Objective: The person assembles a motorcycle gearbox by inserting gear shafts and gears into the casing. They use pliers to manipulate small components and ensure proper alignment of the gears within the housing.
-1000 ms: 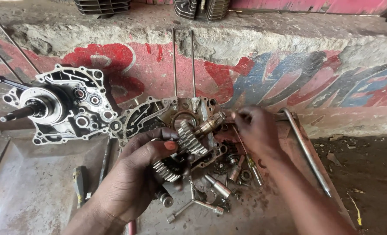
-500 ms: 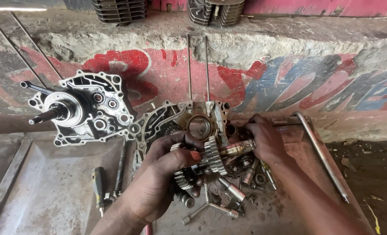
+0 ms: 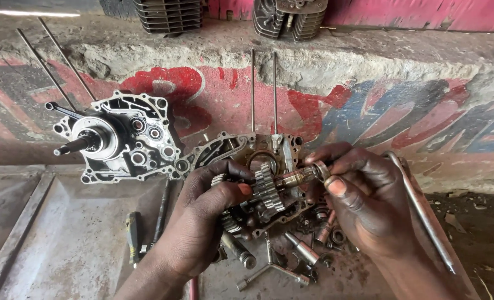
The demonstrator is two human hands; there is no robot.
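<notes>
A finned, oily crankcase half (image 3: 122, 139) lies at left. The gear shaft (image 3: 274, 186), held above the second case half (image 3: 247, 153), is gripped by the left hand (image 3: 202, 222) at the toothed cluster; its end is pinched by the right hand (image 3: 363, 200), perhaps on a bearing. The shaft should be kept level.

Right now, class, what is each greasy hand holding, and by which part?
Both hold one steel gear shaft: the left hand grips its geared end, the right hand pinches its bare tip.
</notes>
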